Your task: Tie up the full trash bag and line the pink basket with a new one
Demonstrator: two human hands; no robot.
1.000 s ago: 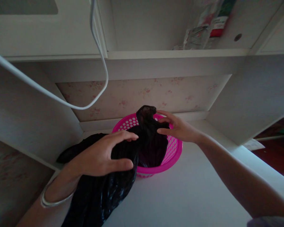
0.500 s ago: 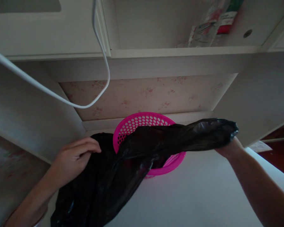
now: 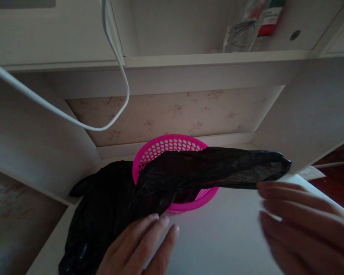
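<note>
A black plastic bag (image 3: 100,214) drapes over a pink perforated basket (image 3: 202,206). Its bulky part lies to the left, and a flattened tube of it stretches across the basket to the right. My left hand (image 3: 140,248) is in front of the basket, fingers extended and slightly apart, over the bag's near edge; whether it touches the plastic I cannot tell. Just below the bag's right end, my right hand (image 3: 306,225) has its fingers stretched out, a little blurred, and holds nothing. Much of the basket's inside is hidden by the bag.
A white cable (image 3: 74,121) loops down at the upper left. Above the basket is a white shelf (image 3: 218,59) with clear and red-green packaging (image 3: 268,23). White side panels and a floral-patterned wall (image 3: 174,110) surround the white surface (image 3: 212,236).
My right hand has come out of the bag's right end and drawn back toward me. My left hand has moved from the bag's far left side to the front centre, fingers straightened.
</note>
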